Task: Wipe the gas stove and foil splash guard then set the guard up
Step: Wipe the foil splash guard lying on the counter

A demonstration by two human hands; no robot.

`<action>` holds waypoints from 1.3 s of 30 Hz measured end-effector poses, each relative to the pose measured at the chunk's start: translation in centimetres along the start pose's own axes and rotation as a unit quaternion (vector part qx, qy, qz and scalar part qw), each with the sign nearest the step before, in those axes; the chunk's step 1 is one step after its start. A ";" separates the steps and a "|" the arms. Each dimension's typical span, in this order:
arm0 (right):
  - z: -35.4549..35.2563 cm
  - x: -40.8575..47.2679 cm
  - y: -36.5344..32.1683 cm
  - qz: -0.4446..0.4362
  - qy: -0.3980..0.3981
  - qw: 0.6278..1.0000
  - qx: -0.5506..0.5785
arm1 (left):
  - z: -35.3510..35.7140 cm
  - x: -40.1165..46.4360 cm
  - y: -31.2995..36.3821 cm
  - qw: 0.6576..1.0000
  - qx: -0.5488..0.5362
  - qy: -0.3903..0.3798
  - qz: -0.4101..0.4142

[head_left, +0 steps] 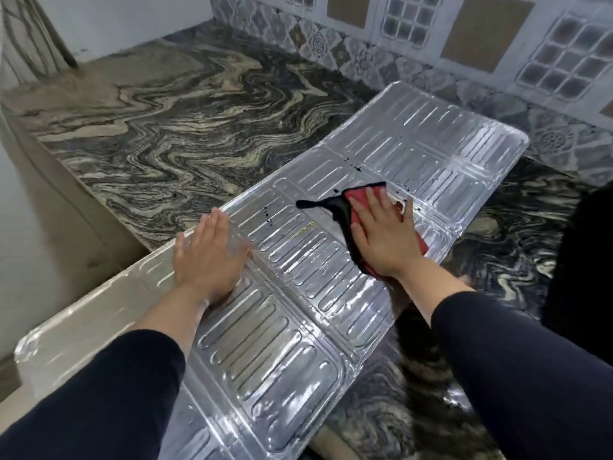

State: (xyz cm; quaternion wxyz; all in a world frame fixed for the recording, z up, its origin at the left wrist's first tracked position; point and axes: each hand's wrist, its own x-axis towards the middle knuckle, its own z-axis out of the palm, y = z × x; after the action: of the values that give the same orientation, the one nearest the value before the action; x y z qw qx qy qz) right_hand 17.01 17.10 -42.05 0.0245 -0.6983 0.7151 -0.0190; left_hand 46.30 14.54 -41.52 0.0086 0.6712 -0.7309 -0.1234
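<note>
Two hands down on foil splash guard [331, 267], which lies flat and unfolded across marbled countertop [166, 127], far end near tiled wall [464, 44]. We see left hand [209, 257] spread, palm pressing foil near its left edge. Right hand [384, 234] flat, fingers splayed over red-and-black cloth [345, 210], pinning it to guard's middle. Dark droplets [358, 167] dot foil just beyond cloth.
</note>
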 end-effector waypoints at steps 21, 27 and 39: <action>0.7 5.4 -12.6 -0.141 -0.008 0.987 0.075 | 1.1 0.3 -1.0 0.997 0.029 0.068 -0.028; 0.5 10.7 -3.3 -0.023 0.002 1.000 0.021 | 1.2 0.5 -0.9 0.996 0.037 0.067 -0.038; 0.6 1.2 -13.0 -0.091 0.009 0.994 0.062 | 1.2 0.3 -0.4 0.996 0.032 0.071 -0.041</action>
State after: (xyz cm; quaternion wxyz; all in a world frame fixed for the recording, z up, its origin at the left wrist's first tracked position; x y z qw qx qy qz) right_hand 29.99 15.64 -41.87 0.0595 -0.7574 0.6463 -0.0716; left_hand 46.50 14.47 -42.83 0.0346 0.7075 -0.7039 -0.0522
